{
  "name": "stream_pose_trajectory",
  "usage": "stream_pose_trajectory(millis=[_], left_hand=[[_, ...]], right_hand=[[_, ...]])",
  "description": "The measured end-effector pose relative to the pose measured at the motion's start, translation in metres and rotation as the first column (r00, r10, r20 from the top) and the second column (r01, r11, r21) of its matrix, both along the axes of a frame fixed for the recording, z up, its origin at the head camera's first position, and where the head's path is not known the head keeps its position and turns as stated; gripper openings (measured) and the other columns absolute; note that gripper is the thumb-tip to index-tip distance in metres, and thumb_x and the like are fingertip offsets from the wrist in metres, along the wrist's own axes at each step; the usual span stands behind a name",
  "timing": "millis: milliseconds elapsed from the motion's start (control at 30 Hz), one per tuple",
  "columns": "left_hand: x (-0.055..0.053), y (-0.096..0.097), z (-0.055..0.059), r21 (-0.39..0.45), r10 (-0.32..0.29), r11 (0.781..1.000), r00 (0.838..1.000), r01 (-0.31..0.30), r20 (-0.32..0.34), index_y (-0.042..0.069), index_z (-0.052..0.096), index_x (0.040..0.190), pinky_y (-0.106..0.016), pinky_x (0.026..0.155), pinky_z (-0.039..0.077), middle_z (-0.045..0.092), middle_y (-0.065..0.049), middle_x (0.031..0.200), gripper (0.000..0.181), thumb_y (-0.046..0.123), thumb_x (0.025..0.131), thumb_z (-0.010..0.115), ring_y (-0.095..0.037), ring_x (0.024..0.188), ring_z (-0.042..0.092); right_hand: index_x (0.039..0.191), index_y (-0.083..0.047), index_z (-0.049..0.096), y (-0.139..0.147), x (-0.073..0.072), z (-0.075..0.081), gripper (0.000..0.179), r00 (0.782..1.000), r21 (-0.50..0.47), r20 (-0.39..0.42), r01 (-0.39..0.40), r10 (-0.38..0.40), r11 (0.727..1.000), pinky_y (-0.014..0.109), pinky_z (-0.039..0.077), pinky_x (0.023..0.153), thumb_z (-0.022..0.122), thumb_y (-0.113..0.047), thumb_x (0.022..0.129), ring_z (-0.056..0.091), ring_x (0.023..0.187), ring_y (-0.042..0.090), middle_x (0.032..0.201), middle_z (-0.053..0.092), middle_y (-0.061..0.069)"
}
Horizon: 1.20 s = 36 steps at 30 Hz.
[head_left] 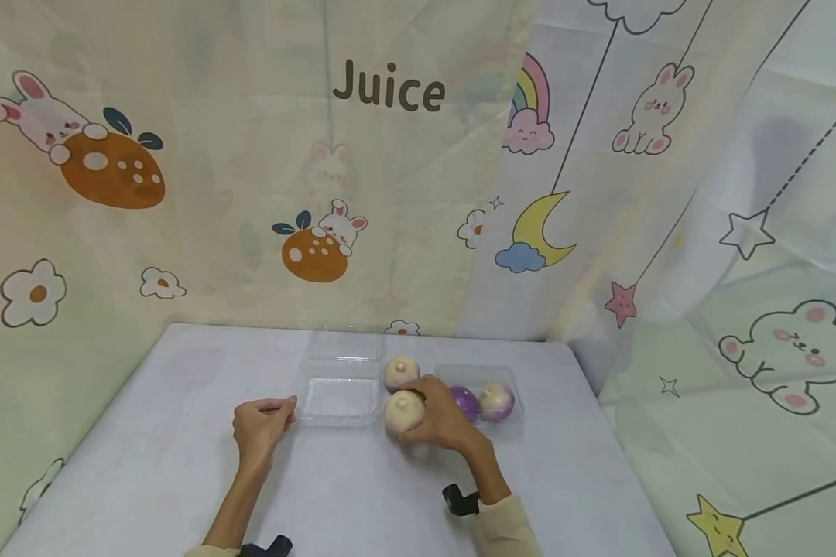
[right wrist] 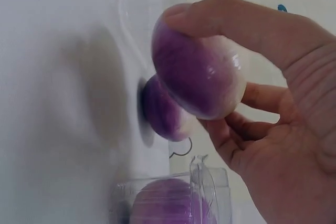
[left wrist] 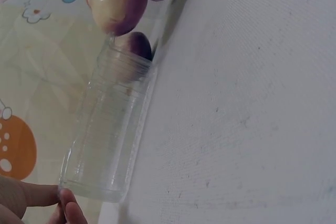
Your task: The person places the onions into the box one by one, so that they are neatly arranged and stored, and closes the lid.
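A round, glossy bulb [head_left: 405, 411], like an onion or turnip, is cream with a nub on one side and purple on the other. My right hand [head_left: 439, 415] grips it from the right, holding it above the table, thumb on its purple side [right wrist: 194, 77]. Behind it a second bulb [head_left: 400, 371] rests on the table. My left hand [head_left: 259, 429] pinches the near-left rim of an open clear plastic box [head_left: 340, 424] with thumb and fingertips. In the left wrist view, nothing shows inside this box [left wrist: 102, 145].
Right of the hands stands another clear plastic box [head_left: 518, 379] with a purple bulb [head_left: 465, 402] and a cream-and-purple bulb [head_left: 497, 401] in it. The white table [head_left: 181, 449] ends at a printed cloth [head_left: 237, 232] behind.
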<state>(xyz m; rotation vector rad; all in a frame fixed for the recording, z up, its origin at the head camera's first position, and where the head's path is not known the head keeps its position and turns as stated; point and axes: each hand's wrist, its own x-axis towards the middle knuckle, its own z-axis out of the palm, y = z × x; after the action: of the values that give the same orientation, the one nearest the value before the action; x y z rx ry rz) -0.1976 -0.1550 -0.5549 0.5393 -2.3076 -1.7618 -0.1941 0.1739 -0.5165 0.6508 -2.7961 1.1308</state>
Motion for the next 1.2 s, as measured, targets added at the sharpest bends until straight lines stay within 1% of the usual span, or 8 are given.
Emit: stream_pose_trajectory(millis=[100, 200, 367, 633, 800, 967, 1033, 1200], left_hand=[[0.0, 0.0, 0.0, 0.004, 0.0, 1.0, 1.0, 0.0, 0.003, -0.012, 0.079, 0.103, -0.022, 0.057, 0.062, 0.079, -0.005, 0.073, 0.03, 0.017, 0.099, 0.08, -0.02, 0.064, 0.075], [0.0, 0.0, 0.001, 0.008, -0.001, 1.0, 1.0, 0.0, 0.006, -0.012, 0.079, 0.103, -0.021, 0.057, 0.062, 0.078, -0.005, 0.072, 0.03, 0.018, 0.099, 0.08, -0.02, 0.064, 0.075], [0.0, 0.001, 0.001, 0.014, -0.002, 1.0, 1.0, 0.002, 0.004, -0.012, 0.079, 0.103, -0.02, 0.056, 0.06, 0.078, -0.004, 0.071, 0.03, 0.018, 0.099, 0.08, -0.02, 0.064, 0.075], [0.0, 0.0, 0.0, 0.021, -0.016, 1.0, 1.0, 0.016, 0.003, -0.013, 0.078, 0.104, -0.021, 0.057, 0.062, 0.079, -0.005, 0.073, 0.03, 0.017, 0.099, 0.08, -0.021, 0.065, 0.076], [0.001, 0.0, -0.001, 0.014, -0.003, 1.0, 1.0, 0.003, 0.006, -0.013, 0.079, 0.103, -0.021, 0.056, 0.061, 0.078, -0.004, 0.072, 0.03, 0.017, 0.099, 0.08, -0.02, 0.063, 0.076], [0.001, 0.0, -0.001, 0.017, 0.002, 1.0, 1.0, -0.002, 0.01, -0.013, 0.078, 0.104, -0.02, 0.055, 0.06, 0.078, -0.004, 0.071, 0.03, 0.017, 0.099, 0.081, -0.02, 0.063, 0.075], [0.0, 0.0, -0.002, 0.014, 0.003, 1.0, 1.0, -0.003, 0.008, -0.013, 0.078, 0.104, -0.02, 0.055, 0.06, 0.078, -0.004, 0.071, 0.03, 0.017, 0.099, 0.081, -0.02, 0.063, 0.075], [-0.001, 0.001, -0.002, 0.015, 0.01, 1.0, 1.0, -0.01, 0.005, -0.013, 0.078, 0.104, -0.02, 0.055, 0.061, 0.078, -0.004, 0.071, 0.031, 0.016, 0.098, 0.081, -0.02, 0.063, 0.075]], right_hand=[[0.135, -0.008, 0.07, 0.002, -0.001, 0.0, 0.076, 1.0, -0.032, 0.011, -0.003, 0.003, 0.999, 0.032, 0.058, 0.098, 0.101, -0.017, 0.066, 0.065, 0.111, 0.019, 0.119, 0.068, 0.004], [0.136, -0.011, 0.07, 0.003, -0.002, -0.002, 0.077, 1.0, -0.039, 0.009, -0.013, 0.014, 0.999, 0.032, 0.059, 0.097, 0.102, -0.019, 0.066, 0.067, 0.111, 0.02, 0.12, 0.07, 0.003], [0.137, -0.015, 0.07, 0.005, -0.005, -0.005, 0.078, 1.0, -0.035, 0.002, -0.027, 0.027, 0.999, 0.029, 0.058, 0.095, 0.103, -0.022, 0.066, 0.067, 0.109, 0.018, 0.12, 0.071, 0.0], [0.136, -0.019, 0.073, 0.003, -0.01, -0.006, 0.076, 0.998, -0.108, 0.042, -0.035, 0.04, 0.993, 0.029, 0.058, 0.095, 0.103, -0.025, 0.067, 0.067, 0.109, 0.015, 0.124, 0.073, -0.002], [0.133, -0.021, 0.074, 0.002, -0.012, -0.007, 0.073, 0.997, -0.153, 0.062, -0.044, 0.054, 0.987, 0.036, 0.059, 0.096, 0.104, -0.026, 0.067, 0.067, 0.109, 0.015, 0.126, 0.075, -0.002], [0.133, -0.023, 0.075, 0.003, -0.014, -0.008, 0.072, 0.994, -0.189, 0.087, -0.048, 0.065, 0.981, 0.047, 0.06, 0.098, 0.104, -0.027, 0.067, 0.067, 0.109, 0.016, 0.126, 0.075, -0.002], [0.133, -0.022, 0.075, 0.003, -0.014, -0.009, 0.073, 0.994, -0.196, 0.084, -0.05, 0.067, 0.979, 0.051, 0.06, 0.099, 0.104, -0.026, 0.067, 0.068, 0.109, 0.016, 0.127, 0.075, -0.001], [0.133, -0.02, 0.075, 0.003, -0.016, -0.009, 0.073, 0.994, -0.209, 0.085, -0.054, 0.073, 0.976, 0.051, 0.059, 0.1, 0.104, -0.025, 0.067, 0.068, 0.109, 0.015, 0.127, 0.075, 0.0]])
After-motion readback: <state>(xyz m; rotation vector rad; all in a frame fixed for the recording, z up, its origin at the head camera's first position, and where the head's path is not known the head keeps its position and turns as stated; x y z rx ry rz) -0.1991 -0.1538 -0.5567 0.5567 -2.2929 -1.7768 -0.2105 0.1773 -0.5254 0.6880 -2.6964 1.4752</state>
